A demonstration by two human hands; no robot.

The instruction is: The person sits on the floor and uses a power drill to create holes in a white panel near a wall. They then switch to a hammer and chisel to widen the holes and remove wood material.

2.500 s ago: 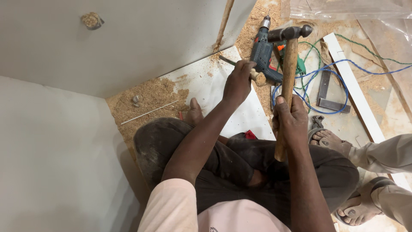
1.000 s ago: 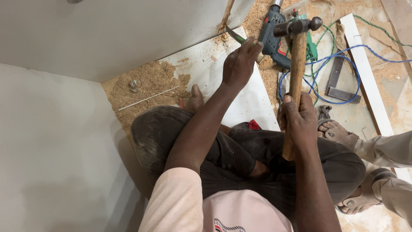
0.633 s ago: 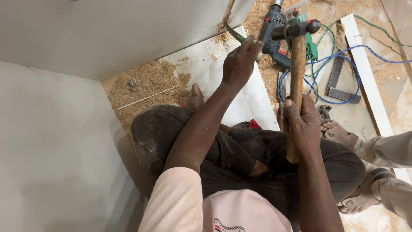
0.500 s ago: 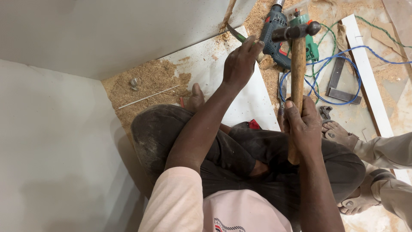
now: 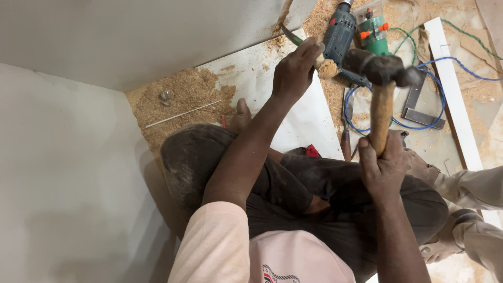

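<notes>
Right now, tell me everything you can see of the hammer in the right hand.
The hammer has a dark, worn metal head with rounded ends and a brown wooden handle, scuffed along its length. It is raised, handle nearly upright, head at the top above the power drill and blue cable on the floor. The right hand wraps the handle's lower end, its fingers closed round it. Nothing else touches it.

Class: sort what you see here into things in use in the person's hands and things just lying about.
In use: hammer in right hand; chisel in left hand; white board.
Lying about: power drill, blue cable, metal square, sawdust.
</notes>
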